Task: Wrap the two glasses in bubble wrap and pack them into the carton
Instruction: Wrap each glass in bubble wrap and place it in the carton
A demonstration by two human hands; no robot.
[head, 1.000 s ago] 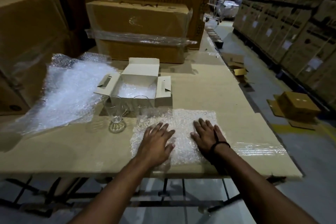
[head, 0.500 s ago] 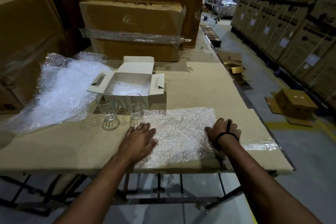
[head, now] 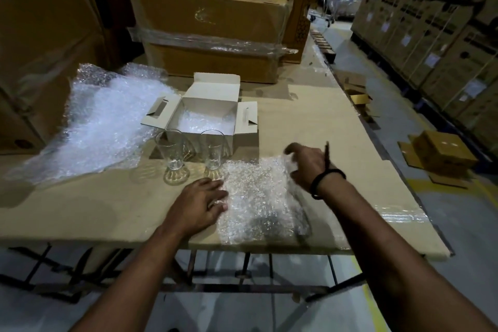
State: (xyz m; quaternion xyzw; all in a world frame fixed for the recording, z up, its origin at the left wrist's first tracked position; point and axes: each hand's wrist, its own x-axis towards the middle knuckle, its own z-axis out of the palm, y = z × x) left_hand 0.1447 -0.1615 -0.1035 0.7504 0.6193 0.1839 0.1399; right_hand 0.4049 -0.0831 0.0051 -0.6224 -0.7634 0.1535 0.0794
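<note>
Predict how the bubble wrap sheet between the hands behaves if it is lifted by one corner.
Likely floppy: the bubble wrap sheet curls up where the right hand seems to grip its far right corner. Probably very light and apt to slide, since the left hand lies flat on its left edge.

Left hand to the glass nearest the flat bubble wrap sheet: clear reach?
Probably yes. The left hand lies flat on the edge of the bubble wrap sheet; that glass stands upright just beyond the hand, nothing between them. The carton sits behind the glass.
</note>
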